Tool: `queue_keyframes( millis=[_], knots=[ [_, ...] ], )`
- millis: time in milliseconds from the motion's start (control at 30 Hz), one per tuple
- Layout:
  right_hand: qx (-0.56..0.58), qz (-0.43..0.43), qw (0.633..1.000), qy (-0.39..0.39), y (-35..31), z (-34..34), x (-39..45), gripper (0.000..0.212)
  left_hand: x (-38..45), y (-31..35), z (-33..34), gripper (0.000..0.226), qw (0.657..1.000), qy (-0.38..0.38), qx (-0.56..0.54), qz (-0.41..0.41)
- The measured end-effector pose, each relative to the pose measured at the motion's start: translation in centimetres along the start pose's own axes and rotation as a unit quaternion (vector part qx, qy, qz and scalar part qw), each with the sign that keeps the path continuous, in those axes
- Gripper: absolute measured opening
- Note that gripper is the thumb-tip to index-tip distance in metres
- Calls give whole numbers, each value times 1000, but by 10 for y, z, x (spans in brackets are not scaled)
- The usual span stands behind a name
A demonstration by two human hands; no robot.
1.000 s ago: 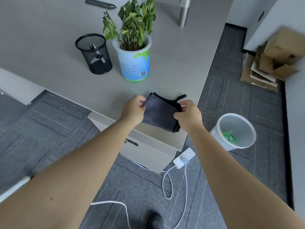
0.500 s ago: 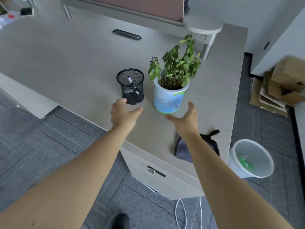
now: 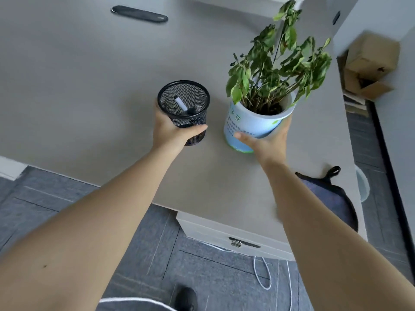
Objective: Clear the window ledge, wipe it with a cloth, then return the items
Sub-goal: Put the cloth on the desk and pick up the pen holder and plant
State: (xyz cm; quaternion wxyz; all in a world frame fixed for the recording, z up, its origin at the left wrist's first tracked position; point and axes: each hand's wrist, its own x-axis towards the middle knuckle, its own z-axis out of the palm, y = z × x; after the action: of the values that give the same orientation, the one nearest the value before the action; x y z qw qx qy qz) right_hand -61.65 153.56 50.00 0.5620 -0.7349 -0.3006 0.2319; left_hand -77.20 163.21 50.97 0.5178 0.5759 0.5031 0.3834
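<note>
Pen holder (image 3: 184,108) in left hand (image 3: 173,131), plant pot (image 3: 253,126) in right hand (image 3: 267,142).

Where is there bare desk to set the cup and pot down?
Free: the wide stretch left of the cup, and the band behind it up to the black bar. Crowded: the near right corner, where the cloth lies by the pot.

Pen holder (image 3: 183,108): black mesh cup, tilted, gripped in your left hand (image 3: 173,129).
Potted plant (image 3: 258,122): at its 3 o'clock, leaning, held by your right hand (image 3: 267,140).
Cloth (image 3: 330,198): dark, folded, at your 5 o'clock.
</note>
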Motion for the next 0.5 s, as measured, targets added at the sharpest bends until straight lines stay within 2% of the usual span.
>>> queue_keyframes(
  millis=[100,167,267,333,400,500],
  knots=[
    [16,2,1000,14,3,0,5,91,9,-4,-2,97,1000,-15,12,0],
    [16,1,1000,25,3,3,5,78,14,-6,-3,88,999,-29,26,8],
    [20,-6,998,54,2,8,4,78,17,-6,-4,71,998,-40,37,32],
    [35,-12,997,62,3,12,5,85,18,-7,-4,57,997,-42,36,51],
    [47,-22,996,67,5,16,5,94,21,-11,-4,61,997,-38,29,58],
    [52,-34,995,74,7,18,7,91,24,-14,-3,79,998,-29,17,58]
  ],
)
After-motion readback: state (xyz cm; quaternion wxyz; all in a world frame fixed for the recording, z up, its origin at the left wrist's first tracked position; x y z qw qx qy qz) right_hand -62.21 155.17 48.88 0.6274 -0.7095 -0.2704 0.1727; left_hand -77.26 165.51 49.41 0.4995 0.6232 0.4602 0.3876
